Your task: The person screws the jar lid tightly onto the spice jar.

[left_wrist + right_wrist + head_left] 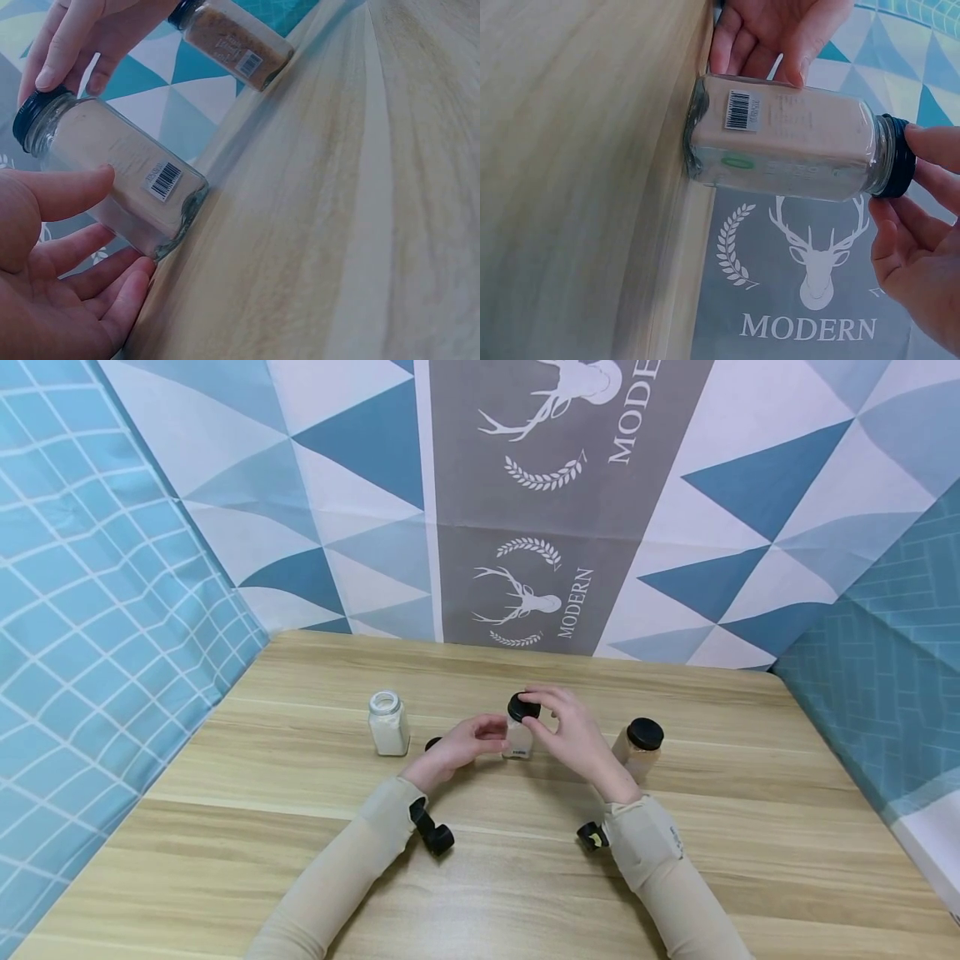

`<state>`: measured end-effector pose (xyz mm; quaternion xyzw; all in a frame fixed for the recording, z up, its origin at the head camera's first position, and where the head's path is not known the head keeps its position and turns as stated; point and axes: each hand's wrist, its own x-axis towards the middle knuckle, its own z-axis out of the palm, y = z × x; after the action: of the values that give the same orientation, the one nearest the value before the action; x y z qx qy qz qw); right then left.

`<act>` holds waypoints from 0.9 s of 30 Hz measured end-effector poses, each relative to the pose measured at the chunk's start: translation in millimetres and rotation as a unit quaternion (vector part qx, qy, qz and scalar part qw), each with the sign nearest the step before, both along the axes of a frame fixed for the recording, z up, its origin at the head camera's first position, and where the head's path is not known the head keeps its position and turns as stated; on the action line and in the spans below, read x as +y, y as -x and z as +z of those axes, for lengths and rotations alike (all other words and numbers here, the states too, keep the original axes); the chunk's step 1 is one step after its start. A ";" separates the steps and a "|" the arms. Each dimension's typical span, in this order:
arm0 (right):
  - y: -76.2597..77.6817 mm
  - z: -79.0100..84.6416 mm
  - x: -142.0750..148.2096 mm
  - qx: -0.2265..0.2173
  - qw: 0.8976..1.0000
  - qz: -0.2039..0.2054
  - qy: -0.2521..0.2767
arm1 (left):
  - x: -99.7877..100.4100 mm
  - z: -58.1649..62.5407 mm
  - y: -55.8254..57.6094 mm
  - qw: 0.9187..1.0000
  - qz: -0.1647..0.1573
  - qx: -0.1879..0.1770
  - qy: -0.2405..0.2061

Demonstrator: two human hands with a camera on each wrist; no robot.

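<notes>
2 beige sleeves [337, 868] reach across a pale wood-grain table [510, 893]. The left hand [467, 743] cups loosely beside the central jar, thumb and fingers apart; whether they bear on its glass cannot be told. The right hand [573, 727] pinches a round black screw cap [904, 169], its thumb and fingers clamped on opposite edges. Just beyond the right wrist stands a black-capped clear glass jar of orange-brown contents [636, 752]. Between the hands, upright on the table, is the central piece: a square-sided clear glass jar of pale powder [795, 142] bearing a barcode label. Farther left stands an uncapped clear glass jar of white contents [388, 727]. Behind all hangs a grey, white and blue patterned backdrop [517, 510].

The step in hand appears to be work on the central cap; tightening and loosening cannot be distinguished. The next move probably calls for the left fingers to steady the glass while the right fingers turn the cap, keeping the jar level.
</notes>
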<state>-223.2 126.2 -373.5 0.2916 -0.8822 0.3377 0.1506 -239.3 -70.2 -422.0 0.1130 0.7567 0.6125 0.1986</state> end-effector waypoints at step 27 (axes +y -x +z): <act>0.0 4.5 4.8 -0.006 1.000 -0.013 -0.002 | 0.4 -0.7 -0.1 1.000 0.006 0.005 0.001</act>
<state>-223.3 131.0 -369.0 0.2788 -0.8875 0.3353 0.1493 -239.1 -69.7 -422.7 0.1113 0.7591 0.6123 0.1907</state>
